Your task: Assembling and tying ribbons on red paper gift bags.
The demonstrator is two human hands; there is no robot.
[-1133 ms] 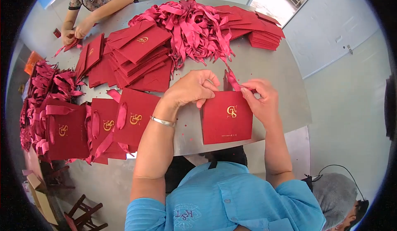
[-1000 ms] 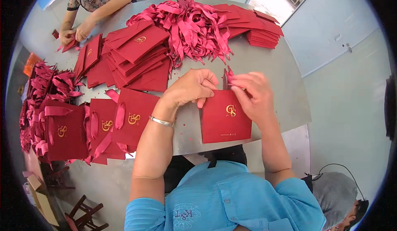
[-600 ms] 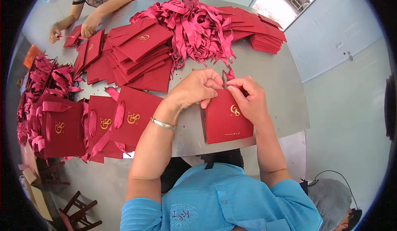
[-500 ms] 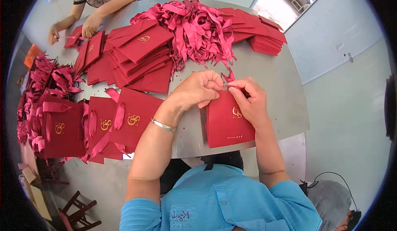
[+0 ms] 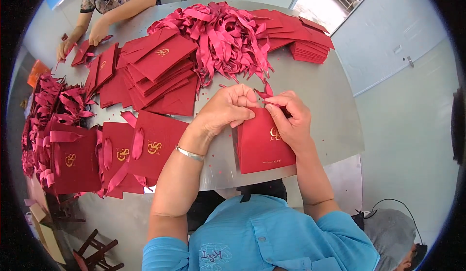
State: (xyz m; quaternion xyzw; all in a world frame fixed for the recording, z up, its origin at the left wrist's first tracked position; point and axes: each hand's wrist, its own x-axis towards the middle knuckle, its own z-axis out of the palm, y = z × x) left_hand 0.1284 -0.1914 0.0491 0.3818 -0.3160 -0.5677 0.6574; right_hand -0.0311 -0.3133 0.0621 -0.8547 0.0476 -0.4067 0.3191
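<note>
A dark red paper gift bag (image 5: pixel 262 149) with a gold emblem stands in front of me near the table's front edge. My left hand (image 5: pixel 232 107) is closed on the bag's top left edge, its thumb and fingers pinching the paper. My right hand (image 5: pixel 292 118) is closed at the top right of the same bag, pinching a pink ribbon (image 5: pixel 265 91) at the rim. The ribbon's loose part lies on the table just beyond my fingertips. Its end between my fingers is mostly hidden.
Beyond my hands lies a heap of pink ribbons (image 5: pixel 228 42). Flat red bags (image 5: pixel 160 72) are stacked left of it, more bags (image 5: pixel 308 47) at right. Bags with ribbon handles (image 5: pixel 75 159) line the left edge. A co-worker's hands (image 5: pixel 98 32) handle red pieces at far left.
The view has shifted slightly. Both my hands stay at the bag's top edge, and the bag has turned a little, showing more of its left side. The co-worker's hands have moved.
</note>
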